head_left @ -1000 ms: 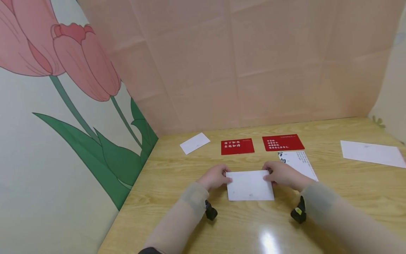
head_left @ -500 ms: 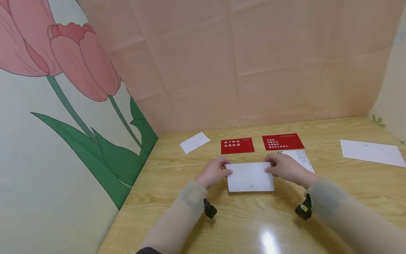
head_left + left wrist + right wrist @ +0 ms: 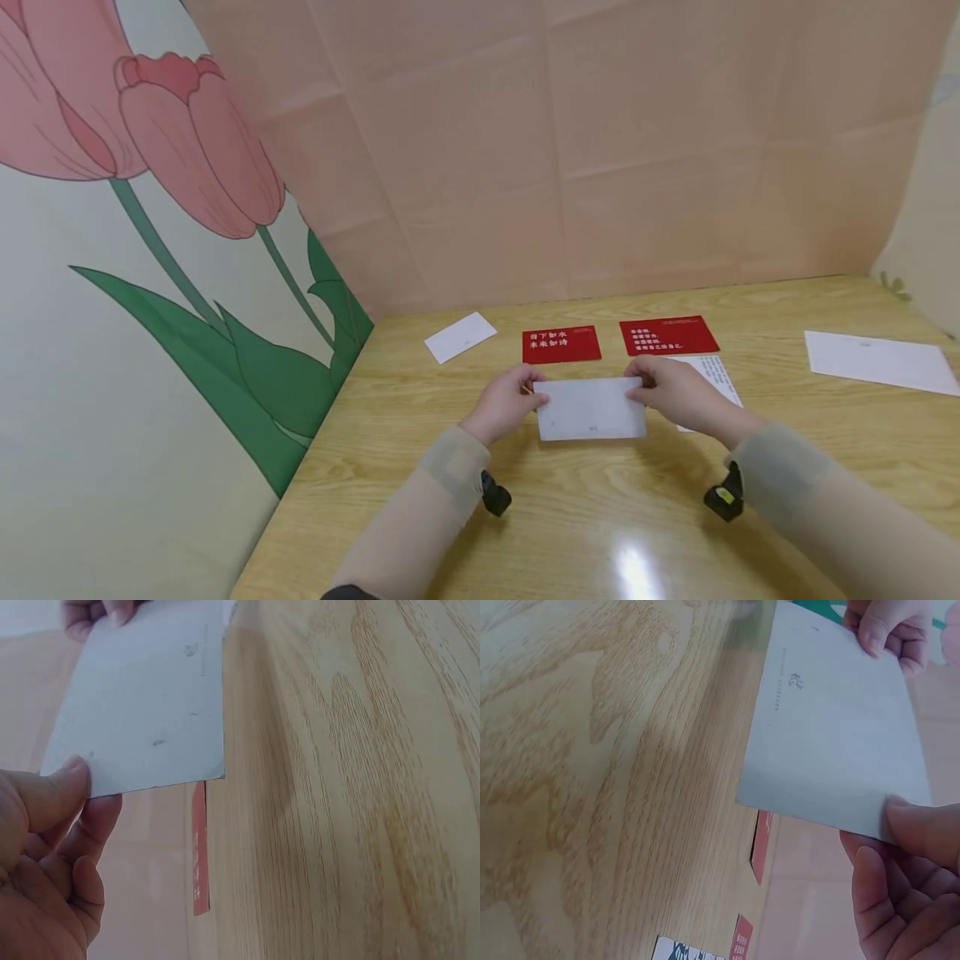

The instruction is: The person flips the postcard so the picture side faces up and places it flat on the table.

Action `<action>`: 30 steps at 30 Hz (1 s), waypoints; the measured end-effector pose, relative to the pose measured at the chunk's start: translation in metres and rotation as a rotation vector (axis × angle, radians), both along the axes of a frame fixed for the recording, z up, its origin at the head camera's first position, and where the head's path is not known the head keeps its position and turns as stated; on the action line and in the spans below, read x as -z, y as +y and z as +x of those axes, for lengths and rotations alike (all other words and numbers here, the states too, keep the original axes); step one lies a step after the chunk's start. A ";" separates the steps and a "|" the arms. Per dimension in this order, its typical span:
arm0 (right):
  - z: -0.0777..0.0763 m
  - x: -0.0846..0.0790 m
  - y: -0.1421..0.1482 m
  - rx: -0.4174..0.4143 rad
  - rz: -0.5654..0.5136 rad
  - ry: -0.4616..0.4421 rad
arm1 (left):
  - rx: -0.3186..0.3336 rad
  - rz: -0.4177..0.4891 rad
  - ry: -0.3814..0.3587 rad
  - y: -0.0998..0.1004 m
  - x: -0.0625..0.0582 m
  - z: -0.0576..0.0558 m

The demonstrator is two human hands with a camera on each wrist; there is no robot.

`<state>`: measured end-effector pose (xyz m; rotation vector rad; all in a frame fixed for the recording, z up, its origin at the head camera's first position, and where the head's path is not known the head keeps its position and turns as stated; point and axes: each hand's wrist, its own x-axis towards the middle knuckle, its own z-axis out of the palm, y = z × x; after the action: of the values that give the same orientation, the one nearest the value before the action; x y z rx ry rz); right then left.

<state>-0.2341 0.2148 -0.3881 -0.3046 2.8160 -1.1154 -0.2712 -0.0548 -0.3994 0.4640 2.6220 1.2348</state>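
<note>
A white card with small faint print is held tilted above the table, one hand at each short side. My left hand pinches its left edge, the thumb on the face towards me and the fingers behind. On the opposite side my right hand pinches the upper right corner the same way. In the left wrist view the card stands clear of the wood. The right wrist view shows the card's printed face with a small grey mark. Its far face is hidden.
Beyond the hands lie two red cards with white writing. A white card with dark print sits partly behind the right hand. Plain white cards lie at the back left and far right. A pinkish cloth backs the wooden table.
Both hands have raised the white card from near the table and moved it slightly away from me. It has tipped more upright. The other cards have stayed put.
</note>
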 end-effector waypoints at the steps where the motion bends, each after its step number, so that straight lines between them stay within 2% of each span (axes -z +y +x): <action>1: 0.000 0.000 0.000 0.001 0.004 0.008 | -0.001 0.001 0.003 0.000 0.000 0.000; 8: 0.004 0.000 -0.002 0.013 0.011 0.046 | -0.030 0.014 0.032 0.000 0.005 0.000; 17: 0.006 0.006 -0.002 0.020 0.006 0.100 | -0.035 0.038 0.125 0.001 0.009 0.004; 23: 0.008 0.010 -0.002 0.026 -0.010 0.164 | -0.050 0.077 0.124 -0.001 0.011 0.006; 30: 0.011 0.015 -0.002 0.041 -0.056 0.241 | -0.063 0.138 0.115 -0.005 0.019 0.002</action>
<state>-0.2226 0.2129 -0.4026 -0.4133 3.0139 -1.2463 -0.2689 -0.0597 -0.4181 0.4929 2.6758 1.4566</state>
